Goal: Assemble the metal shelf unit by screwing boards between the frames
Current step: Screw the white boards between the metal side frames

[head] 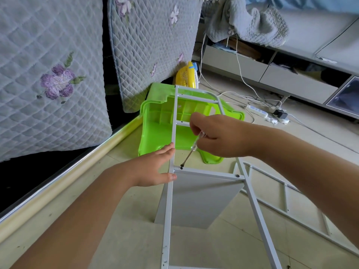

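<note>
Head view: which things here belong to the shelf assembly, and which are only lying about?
Job:
frame
board
screwdriver
screw
second frame on the floor
left hand
right hand

Lying about:
green plastic stool
power strip
cushions
yellow object

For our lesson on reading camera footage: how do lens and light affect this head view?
Head view: wide-angle bending curves the floor trim and the cabinet near the edges; soft, even daylight casts only faint shadows; the white frame and screwdriver in the right hand are reasonably sharp, with slight softness overall.
</note>
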The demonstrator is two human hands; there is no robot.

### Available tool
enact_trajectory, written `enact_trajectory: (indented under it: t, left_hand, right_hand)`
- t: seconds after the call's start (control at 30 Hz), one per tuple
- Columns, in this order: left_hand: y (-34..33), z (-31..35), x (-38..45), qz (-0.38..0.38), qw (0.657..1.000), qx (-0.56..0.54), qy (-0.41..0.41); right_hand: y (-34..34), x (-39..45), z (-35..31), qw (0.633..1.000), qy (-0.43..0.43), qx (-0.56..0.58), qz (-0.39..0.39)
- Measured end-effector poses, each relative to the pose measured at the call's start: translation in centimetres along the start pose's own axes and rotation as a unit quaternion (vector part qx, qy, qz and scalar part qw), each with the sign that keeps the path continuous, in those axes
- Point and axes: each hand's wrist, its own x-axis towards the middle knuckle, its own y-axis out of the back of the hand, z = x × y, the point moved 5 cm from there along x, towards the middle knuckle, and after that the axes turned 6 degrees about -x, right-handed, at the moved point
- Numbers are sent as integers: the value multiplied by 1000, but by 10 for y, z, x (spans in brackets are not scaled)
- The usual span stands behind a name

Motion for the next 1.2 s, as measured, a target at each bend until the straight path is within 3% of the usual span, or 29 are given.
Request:
enact_trajectory:
  t: [0.27, 0.43, 0.73, 0.87, 1.03, 1.2]
  left_hand:
    - [3, -3, 0, 7, 999, -36, 3]
    - [4, -3, -1, 14, 999, -39, 1]
    - [2, -6, 0, 14, 999, -43, -8]
    - [2, -4, -2, 14, 999, -40, -8]
    - [4, -4, 0, 22, 999, -27, -13]
    - [4, -7, 1, 29, 999, -37, -19]
  right_hand:
    - [10, 3, 4, 997, 5, -73, 34]
    - [7, 4, 9, 982, -45, -181, -4]
    - [-1, -6, 12, 998, -41, -37, -1]
    - [2, -6, 7, 997, -42, -67, -6]
    - [10, -1, 1, 975, -52, -215, -17]
    - [5, 4, 2, 989, -59, -137, -13]
